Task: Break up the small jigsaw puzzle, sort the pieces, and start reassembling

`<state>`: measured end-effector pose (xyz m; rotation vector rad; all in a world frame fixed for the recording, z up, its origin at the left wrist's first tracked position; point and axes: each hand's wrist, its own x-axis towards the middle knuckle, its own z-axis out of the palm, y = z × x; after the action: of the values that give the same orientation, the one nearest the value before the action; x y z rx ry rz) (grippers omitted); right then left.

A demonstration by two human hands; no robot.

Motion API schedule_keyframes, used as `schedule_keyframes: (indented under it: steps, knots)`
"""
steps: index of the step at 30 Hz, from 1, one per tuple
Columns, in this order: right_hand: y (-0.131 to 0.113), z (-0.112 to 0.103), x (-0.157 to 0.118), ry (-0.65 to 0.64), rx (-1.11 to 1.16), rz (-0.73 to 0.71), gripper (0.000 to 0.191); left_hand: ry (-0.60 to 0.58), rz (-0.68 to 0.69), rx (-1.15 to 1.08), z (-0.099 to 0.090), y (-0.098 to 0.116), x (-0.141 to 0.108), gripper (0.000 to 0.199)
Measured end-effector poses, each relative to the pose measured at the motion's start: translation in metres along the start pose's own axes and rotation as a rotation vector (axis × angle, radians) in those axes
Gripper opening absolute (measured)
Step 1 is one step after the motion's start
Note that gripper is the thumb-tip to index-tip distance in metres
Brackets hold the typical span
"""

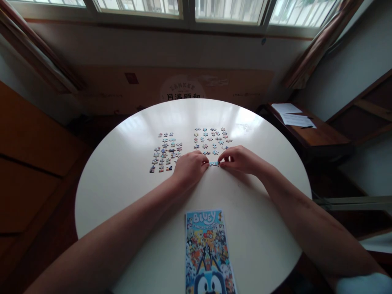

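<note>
Between my two hands a short strip of light-blue jigsaw puzzle pieces (213, 163) lies on the white round table (122, 196). My left hand (191, 167) has its fingers closed at the strip's left end. Thumb and fingers of my right hand (239, 159) pinch at the right end, on a small puzzle piece that they mostly cover. Loose puzzle pieces (205, 146) lie spread out just beyond my hands. To the left sits another group of puzzle pieces (163, 150), set closer together in rough rows and partly hidden by my left hand.
A colourful Bluey picture sheet (208, 249) lies near the table's front edge, below my hands. At the right stands a wooden side table (324, 132) with white papers (297, 120) and dark pens. Windows (229, 10) and a low wall with a printed panel are behind the table.
</note>
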<state>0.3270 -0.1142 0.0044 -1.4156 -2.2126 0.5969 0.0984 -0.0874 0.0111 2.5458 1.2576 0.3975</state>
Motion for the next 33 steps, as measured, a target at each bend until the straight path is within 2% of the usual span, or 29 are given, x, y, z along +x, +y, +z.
schedule_keyframes:
  steps: [9,11,13,16,18,20,22,24,28,33]
  knots:
    - [0.003,0.004,-0.001,0.007,-0.018,0.004,0.019,0.016,0.016,0.009,0.001,0.001,-0.004,0.016]
    - [0.004,0.004,-0.001,-0.005,0.002,0.002,0.020,0.022,0.013,0.004,-0.005,0.002,-0.006,0.015]
    - [0.003,0.004,-0.001,0.011,0.012,-0.012,0.020,0.075,0.004,0.011,-0.017,-0.005,-0.007,0.016]
    - [0.000,0.004,-0.002,0.082,0.036,-0.055,0.023,0.260,-0.100,0.061,-0.044,-0.038,-0.004,0.018]
    - [-0.003,0.004,-0.002,0.143,0.056,-0.066,0.025,0.409,-0.246,0.120,-0.063,-0.073,-0.002,0.018]
    - [-0.005,0.005,-0.003,0.195,0.070,-0.067,0.025,0.470,-0.397,0.171,-0.074,-0.110,0.000,0.020]
    - [-0.006,0.006,-0.003,0.235,0.080,-0.070,0.025,0.459,-0.495,0.167,-0.076,-0.139,0.002,0.021]
    - [-0.006,0.007,-0.003,0.266,0.087,-0.076,0.026,0.405,-0.476,0.147,-0.071,-0.155,0.003,0.022]
    - [-0.005,0.007,-0.003,0.283,0.098,-0.066,0.027,0.291,-0.404,0.136,-0.057,-0.157,0.007,0.025]
    - [-0.007,0.008,-0.002,0.203,0.125,-0.066,0.028,0.200,-0.392,0.125,-0.053,-0.158,0.011,0.026]
